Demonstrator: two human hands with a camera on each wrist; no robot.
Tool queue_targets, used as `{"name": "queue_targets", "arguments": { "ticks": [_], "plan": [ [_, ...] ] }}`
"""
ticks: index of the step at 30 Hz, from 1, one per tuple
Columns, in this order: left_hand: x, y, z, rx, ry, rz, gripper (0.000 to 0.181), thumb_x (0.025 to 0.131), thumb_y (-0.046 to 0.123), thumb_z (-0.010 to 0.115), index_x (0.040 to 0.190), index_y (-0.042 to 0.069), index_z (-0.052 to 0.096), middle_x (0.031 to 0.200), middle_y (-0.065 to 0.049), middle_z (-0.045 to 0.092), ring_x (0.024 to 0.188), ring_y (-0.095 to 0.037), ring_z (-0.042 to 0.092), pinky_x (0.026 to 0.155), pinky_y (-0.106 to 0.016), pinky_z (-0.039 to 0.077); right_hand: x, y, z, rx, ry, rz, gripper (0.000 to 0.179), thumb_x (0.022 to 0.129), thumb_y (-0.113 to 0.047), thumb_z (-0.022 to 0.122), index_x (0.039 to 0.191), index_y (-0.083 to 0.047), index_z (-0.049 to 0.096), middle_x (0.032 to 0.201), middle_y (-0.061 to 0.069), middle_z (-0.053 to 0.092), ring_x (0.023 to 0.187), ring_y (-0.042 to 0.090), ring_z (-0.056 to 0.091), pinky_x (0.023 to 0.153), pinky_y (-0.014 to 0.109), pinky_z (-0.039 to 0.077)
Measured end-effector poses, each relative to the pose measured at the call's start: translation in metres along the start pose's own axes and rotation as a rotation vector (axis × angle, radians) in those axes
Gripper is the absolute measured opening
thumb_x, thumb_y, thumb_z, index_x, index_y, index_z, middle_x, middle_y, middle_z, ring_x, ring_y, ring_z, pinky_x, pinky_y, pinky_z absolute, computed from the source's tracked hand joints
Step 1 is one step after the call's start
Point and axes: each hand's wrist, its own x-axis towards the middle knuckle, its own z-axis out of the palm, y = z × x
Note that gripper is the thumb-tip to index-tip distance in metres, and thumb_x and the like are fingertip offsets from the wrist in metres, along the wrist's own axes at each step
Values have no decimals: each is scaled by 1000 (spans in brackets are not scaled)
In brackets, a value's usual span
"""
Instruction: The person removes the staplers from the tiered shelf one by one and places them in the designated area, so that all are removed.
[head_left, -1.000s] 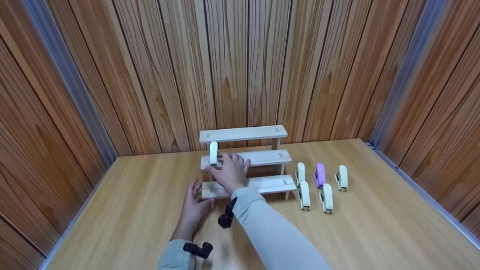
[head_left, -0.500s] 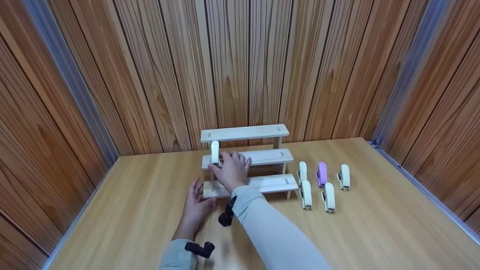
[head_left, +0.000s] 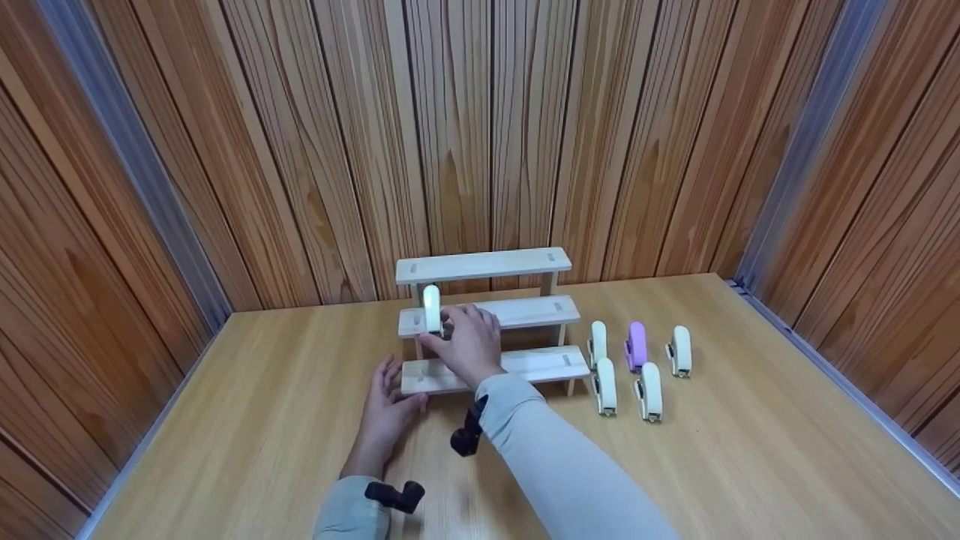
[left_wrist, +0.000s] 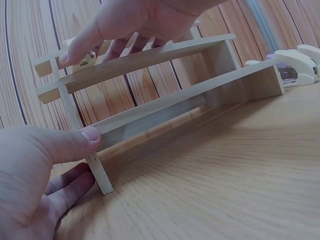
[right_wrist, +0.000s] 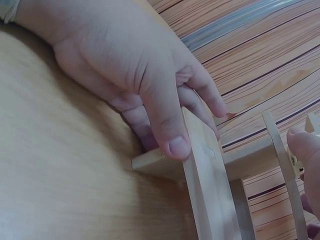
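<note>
A small cream stapler (head_left: 432, 309) stands upright near the left end of the middle step of a three-step wooden shelf (head_left: 525, 311). My right hand (head_left: 469, 345) holds it from its right side, thumb in front and low, the other fingers partly hidden. In the left wrist view that stapler (left_wrist: 80, 55) shows just past the right thumb. At the bottom step's left end, my left hand (head_left: 386, 424) grips the shelf. Its thumb (right_wrist: 172, 135) presses the front edge, with fingers behind the side leg.
Right of the shelf, several staplers stand on the wooden table (head_left: 262, 420): a purple stapler (head_left: 636, 346) and cream ones, such as the front right stapler (head_left: 651, 391). Two stand close to the shelf's right end. A wood-panelled wall (head_left: 487, 135) rises behind.
My right hand and the stapler have shifted slightly right along the middle step. The left hand has stayed on the shelf end. The head view has moved a little.
</note>
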Motion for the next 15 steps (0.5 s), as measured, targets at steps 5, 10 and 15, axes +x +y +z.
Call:
{"name": "queue_targets", "arguments": {
  "ticks": [5,10,15],
  "plan": [
    [1,-3,2,11,6,15,95,89,-5,71,162,19,15,166,-9,27,145,-37,36,111,-49,42,-5,9,-6,14,-21,-21,52,87,-53,74,127,-20,66,128,2,61,131,27,48,116,47,30],
    [1,-4,3,16,3,37,94,89,-7,70,162,16,15,165,-11,27,145,-39,35,113,-51,39,-11,16,-14,14,-42,-40,54,87,-50,76,129,-18,65,132,3,61,134,29,47,115,45,33],
    [-1,-1,2,2,0,26,93,90,-5,70,162,18,15,166,-9,27,147,-37,33,112,-50,41,-17,20,-22,33,-57,-47,61,86,-51,76,135,-16,63,137,4,61,136,28,46,116,45,33]
  ]
}}
